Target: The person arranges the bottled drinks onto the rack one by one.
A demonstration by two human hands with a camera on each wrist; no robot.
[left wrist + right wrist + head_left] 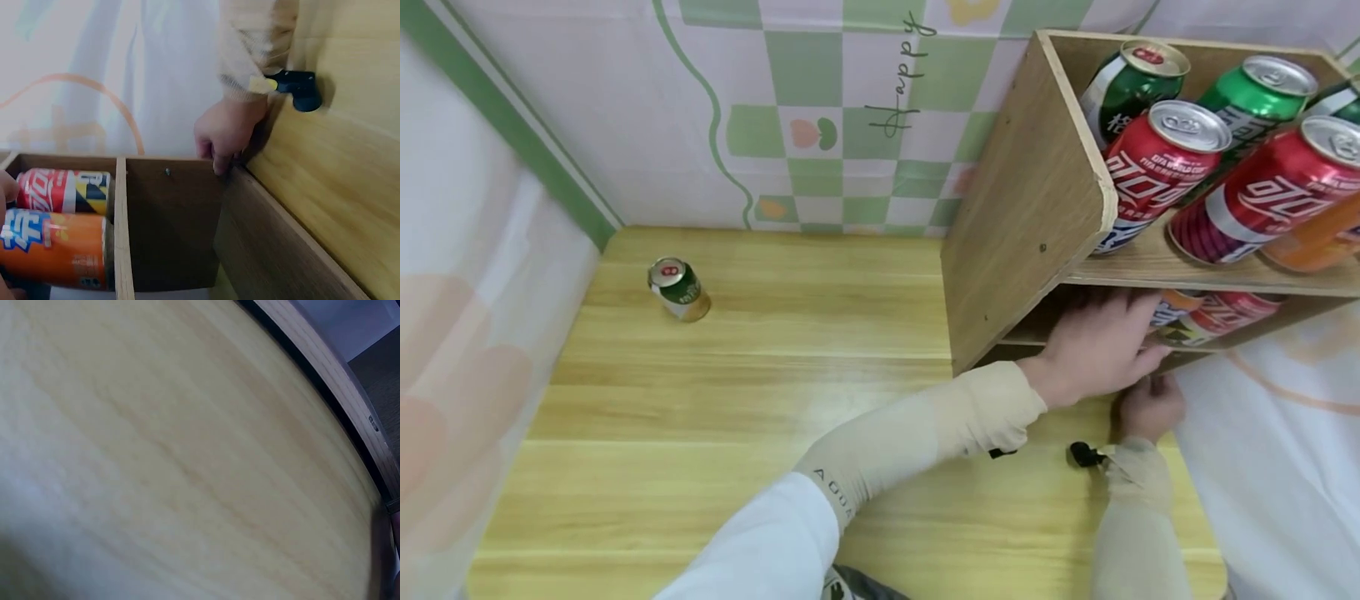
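Observation:
A wooden shelf rack (1022,200) stands at the right of the table. My left hand (1097,342) reaches into its middle level. There, in the left wrist view, my fingertips (7,187) and thumb lie on either side of an orange soda can (62,250) and hold it; its base is by the shelf board. Beside it stands a red can with a black and yellow pattern (59,190). Down at the rack's lower right corner, my right hand (1150,408) grips the board edge with curled fingers (219,164). The right wrist view shows mostly tabletop.
Red cans (1172,167), green cans (1255,96) and another orange can (1311,237) crowd the top level. A small green and gold can (679,289) stands alone at the table's left back. White printed cloth (655,125) hangs around the wooden table (700,433).

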